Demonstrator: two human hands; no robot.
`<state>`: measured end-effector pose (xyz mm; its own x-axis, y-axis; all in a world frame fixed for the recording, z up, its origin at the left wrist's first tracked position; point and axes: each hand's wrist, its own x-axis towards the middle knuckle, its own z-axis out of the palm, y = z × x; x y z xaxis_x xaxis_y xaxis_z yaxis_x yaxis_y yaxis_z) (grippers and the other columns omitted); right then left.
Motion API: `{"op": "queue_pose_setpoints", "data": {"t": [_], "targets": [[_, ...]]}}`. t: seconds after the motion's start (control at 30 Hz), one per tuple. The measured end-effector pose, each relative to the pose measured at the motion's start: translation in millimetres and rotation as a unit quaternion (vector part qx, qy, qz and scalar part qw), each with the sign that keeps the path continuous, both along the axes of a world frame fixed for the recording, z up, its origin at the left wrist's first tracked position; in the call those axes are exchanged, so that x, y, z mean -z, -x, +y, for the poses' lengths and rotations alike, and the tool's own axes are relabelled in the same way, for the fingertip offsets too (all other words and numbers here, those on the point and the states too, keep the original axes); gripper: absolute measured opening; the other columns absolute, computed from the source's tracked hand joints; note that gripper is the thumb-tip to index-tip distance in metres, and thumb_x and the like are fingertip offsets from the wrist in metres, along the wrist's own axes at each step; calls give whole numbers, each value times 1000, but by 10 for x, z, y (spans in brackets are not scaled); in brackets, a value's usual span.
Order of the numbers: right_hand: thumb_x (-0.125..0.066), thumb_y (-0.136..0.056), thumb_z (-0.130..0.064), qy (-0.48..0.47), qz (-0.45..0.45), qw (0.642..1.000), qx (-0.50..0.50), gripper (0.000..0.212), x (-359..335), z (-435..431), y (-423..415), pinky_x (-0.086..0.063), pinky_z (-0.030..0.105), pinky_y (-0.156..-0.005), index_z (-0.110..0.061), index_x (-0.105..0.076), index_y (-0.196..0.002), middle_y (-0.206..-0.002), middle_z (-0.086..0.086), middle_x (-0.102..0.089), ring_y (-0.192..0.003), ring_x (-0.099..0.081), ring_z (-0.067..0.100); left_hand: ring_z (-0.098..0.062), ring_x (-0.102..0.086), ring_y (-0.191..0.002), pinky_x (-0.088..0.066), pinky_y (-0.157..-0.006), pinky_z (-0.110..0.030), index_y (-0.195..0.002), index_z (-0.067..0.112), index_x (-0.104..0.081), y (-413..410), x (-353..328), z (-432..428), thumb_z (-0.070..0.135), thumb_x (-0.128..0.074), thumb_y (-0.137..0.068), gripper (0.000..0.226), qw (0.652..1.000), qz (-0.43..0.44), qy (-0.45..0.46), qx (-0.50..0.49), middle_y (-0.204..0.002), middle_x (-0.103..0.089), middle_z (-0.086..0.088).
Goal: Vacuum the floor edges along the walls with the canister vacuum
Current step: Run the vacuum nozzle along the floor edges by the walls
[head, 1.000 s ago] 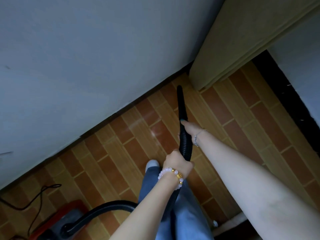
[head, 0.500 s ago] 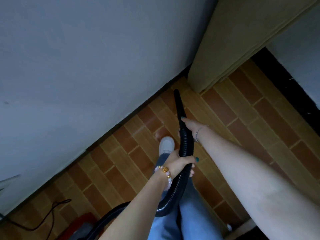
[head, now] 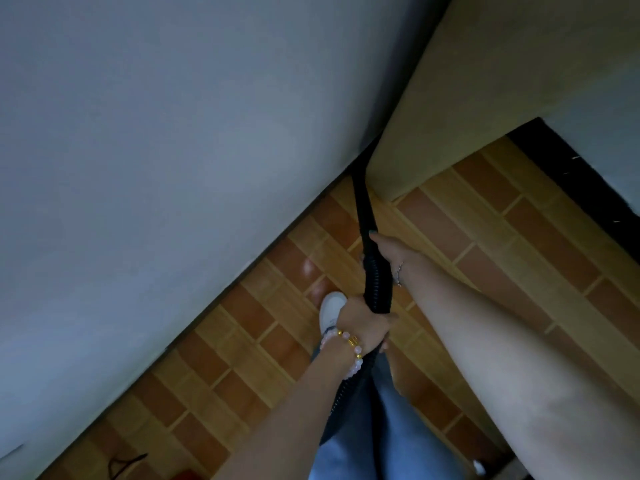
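From the head view, the person is holding the black vacuum hose (head: 379, 285) in both hands over the tiled floor (head: 485, 254). The right hand (head: 389, 252) is wrapping its fingers round the ribbed part just behind the smooth nozzle (head: 362, 195), with the thumb lying along the top. The left hand (head: 360, 322), wearing a bead bracelet (head: 346, 344), is clenching the hose lower down, nearer the body, just beside a white shoe (head: 330, 306). The nozzle's long axis is running up and slightly left from the right hand, straight toward the corner where the grey wall (head: 173, 150) is meeting a beige panel (head: 450, 98). Its tip is disappearing into the dark gap there, so contact with the floor cannot be told. The right hand is the nearer one to the tip, so it is probably the one steering any sweep along the skirting, while the left is feeding hose. A red sliver, probably the canister (head: 188, 475), and a dark cord (head: 124, 464) are showing at the bottom left edge
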<state>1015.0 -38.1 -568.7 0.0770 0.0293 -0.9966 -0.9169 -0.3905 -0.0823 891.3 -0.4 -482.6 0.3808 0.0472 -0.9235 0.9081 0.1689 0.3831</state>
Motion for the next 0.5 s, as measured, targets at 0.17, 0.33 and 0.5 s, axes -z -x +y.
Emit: {"op": "queue_pose_setpoints", "data": {"t": [0.17,0.33,0.5], "targets": [[-53,-95,-37,19,10,999,35,30,-61,-134,-111,-50,33,-55,-8,-56,-90,-71,10,-56,-54,-54,22,-23,-50,-52,-44,-57,-31,-67,11,-43,-159,75,-15,9,-57,-79,19,996,-5,-35,81,-55,-49,-6],[-45,-95,-44,58,-36,997,-36,38,11,-72,-317,-45,39,-77,-8,-56,-98,-95,15,-57,-78,-53,27,-23,-55,-63,-45,-58,-30,-72,13,-44,-363,131,-61,18,-57,-84,18,990,-12,-58,126,-61,-53,-5],[-42,-98,-38,63,-62,995,-37,33,23,-2,-562,-45,32,-65,-8,-53,-89,-80,11,-54,-66,-50,23,-22,-55,-60,-45,-57,-30,-71,13,-45,-605,210,-17,16,-55,-82,16,989,-12,-63,132,-61,-56,-7]]}}
